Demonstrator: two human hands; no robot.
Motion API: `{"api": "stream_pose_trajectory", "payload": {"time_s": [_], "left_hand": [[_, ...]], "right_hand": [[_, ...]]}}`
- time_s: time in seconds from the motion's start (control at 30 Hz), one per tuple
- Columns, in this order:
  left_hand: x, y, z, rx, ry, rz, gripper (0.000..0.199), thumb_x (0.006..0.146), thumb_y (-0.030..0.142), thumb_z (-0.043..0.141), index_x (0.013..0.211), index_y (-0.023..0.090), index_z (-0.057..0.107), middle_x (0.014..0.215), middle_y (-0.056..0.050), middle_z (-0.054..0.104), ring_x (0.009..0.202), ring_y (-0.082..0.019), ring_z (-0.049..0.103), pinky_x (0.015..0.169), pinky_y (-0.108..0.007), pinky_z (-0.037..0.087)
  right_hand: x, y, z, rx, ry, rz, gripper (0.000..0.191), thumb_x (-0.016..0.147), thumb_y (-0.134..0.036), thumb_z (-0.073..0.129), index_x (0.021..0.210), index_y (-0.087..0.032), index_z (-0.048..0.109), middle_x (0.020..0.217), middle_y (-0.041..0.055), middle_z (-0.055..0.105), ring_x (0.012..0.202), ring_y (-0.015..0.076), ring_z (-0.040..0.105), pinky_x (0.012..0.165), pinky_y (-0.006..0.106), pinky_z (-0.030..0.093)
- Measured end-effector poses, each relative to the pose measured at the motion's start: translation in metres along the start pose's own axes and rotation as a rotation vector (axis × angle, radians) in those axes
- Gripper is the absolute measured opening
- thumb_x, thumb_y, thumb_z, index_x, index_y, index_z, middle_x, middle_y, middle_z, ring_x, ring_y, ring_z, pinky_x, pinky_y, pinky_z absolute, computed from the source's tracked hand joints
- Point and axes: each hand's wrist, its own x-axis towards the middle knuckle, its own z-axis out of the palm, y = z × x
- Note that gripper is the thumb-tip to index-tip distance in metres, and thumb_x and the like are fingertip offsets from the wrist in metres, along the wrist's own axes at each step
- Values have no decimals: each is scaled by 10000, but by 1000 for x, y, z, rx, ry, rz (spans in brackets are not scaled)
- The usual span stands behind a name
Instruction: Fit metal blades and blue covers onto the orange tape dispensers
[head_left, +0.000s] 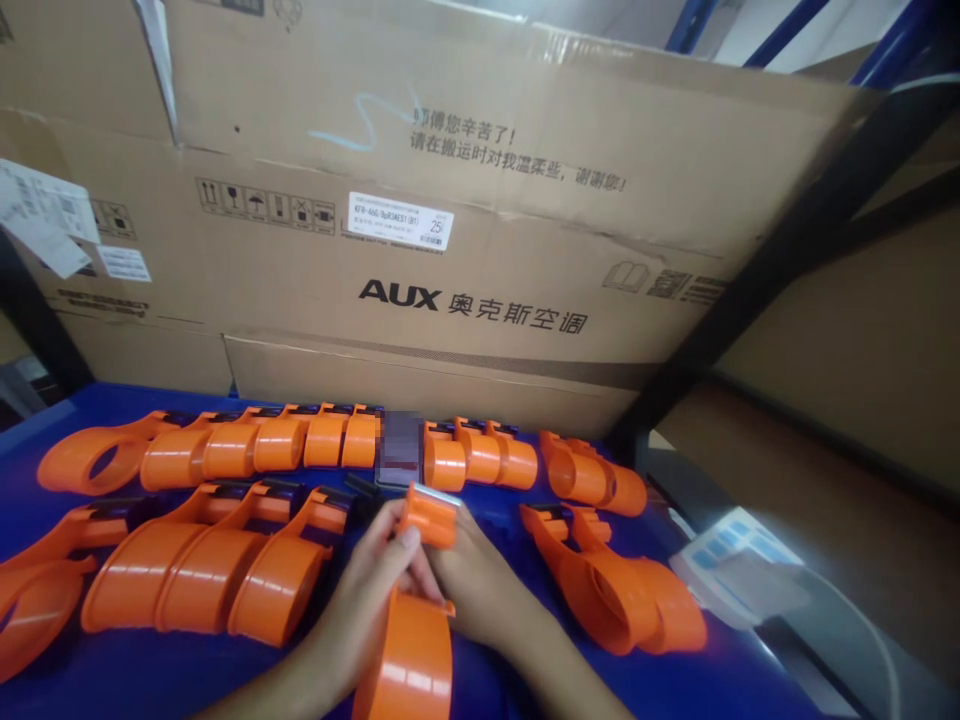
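Note:
Near the bottom middle I hold an orange plastic part (412, 660) with a broad curved band below and a narrow upper end. A silvery strip runs along its top edge. My left hand (367, 580) is closed on the neck of this part, thumb pressed on its front. My right hand (472, 575) is closed against the upper end from behind and the right; most of its fingers are hidden. Similar orange parts with dark pieces at their tops stand in a back row (281, 443), at the front left (210, 575) and at the right (622, 595).
The parts stand on a blue surface (187, 670). Behind it rises a large cardboard box (300, 260) with AUX printing. A dark flat object (400, 450), blurred out, stands in the back row. At right are a dark rack post (705, 310) and a white device with a cable (739, 565).

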Motion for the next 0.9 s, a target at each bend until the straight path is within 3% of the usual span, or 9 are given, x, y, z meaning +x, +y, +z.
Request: {"api": "stream_pose_trajectory", "payload": {"time_s": [0.07, 0.13, 0.27, 0.37, 0.43, 0.53, 0.7, 0.8, 0.9], "left_hand": [[-3, -6, 0, 56, -44, 11, 408, 910, 599, 701, 1056, 227, 615, 637, -4, 719, 487, -181, 674, 540, -262, 527], [-5, -9, 0, 70, -98, -31, 423, 933, 611, 665, 1110, 233, 595, 639, 0, 711, 500, -190, 694, 535, -257, 524], [-8, -12, -2, 31, -163, -119, 468, 943, 639, 633, 1170, 237, 550, 687, -15, 723, 544, -245, 752, 529, -296, 565], [-6, -14, -5, -53, -237, -166, 479, 938, 633, 646, 1215, 272, 494, 753, -20, 750, 623, -288, 794, 570, -357, 617], [-4, -16, -8, -88, -279, -176, 492, 927, 626, 670, 1226, 291, 468, 764, -10, 755, 646, -300, 802, 578, -381, 632], [-4, -15, -7, -100, -211, -117, 501, 931, 626, 661, 1246, 293, 458, 764, 1, 747, 594, -280, 785, 532, -357, 620], [-4, -4, 0, 13, 41, 64, 499, 903, 591, 706, 1200, 255, 487, 785, 5, 725, 521, -201, 714, 503, -297, 580], [-4, 2, 3, 46, 91, 108, 412, 947, 544, 660, 1175, 242, 497, 806, 9, 711, 534, -165, 689, 529, -269, 551], [-5, 2, 3, 76, 86, 126, 370, 993, 519, 603, 1211, 238, 500, 853, 2, 706, 591, -159, 694, 584, -275, 551]], "right_hand": [[-3, 3, 5, -50, 36, 4, 85, 991, -273, 653, 932, -213, 672, 1008, 96, 718, 943, 258, 597, 854, 371, 451], [-5, 6, 10, -108, 72, 14, 194, 1009, -257, 621, 822, -210, 634, 901, 83, 695, 880, 247, 566, 830, 380, 433], [-9, 6, 7, -88, 99, 34, 235, 1005, -238, 623, 773, -209, 610, 856, 69, 667, 853, 233, 547, 816, 378, 448], [-8, 6, -8, 45, 91, 33, 177, 1015, -217, 586, 858, -224, 665, 923, 70, 677, 894, 233, 594, 844, 373, 494], [-7, 7, -21, 151, 166, 26, 101, 1004, -249, 618, 1069, -234, 693, 1074, 93, 703, 979, 246, 641, 866, 370, 531], [-7, 7, -37, 217, 304, 125, 311, 976, -280, 668, 1286, -248, 653, 1154, 100, 710, 994, 256, 676, 863, 371, 558], [-11, 3, -47, 160, 557, 238, 235, 1027, -291, 600, 1244, -238, 673, 1002, 77, 718, 763, 207, 657, 718, 331, 550], [-14, 2, -48, 118, 557, 237, 248, 1034, -289, 603, 1272, -236, 647, 922, 51, 712, 704, 195, 642, 656, 315, 533], [-16, 0, -47, 86, 501, 150, 242, 1029, -242, 612, 1268, -245, 646, 958, 53, 718, 796, 205, 679, 712, 317, 550]]}}
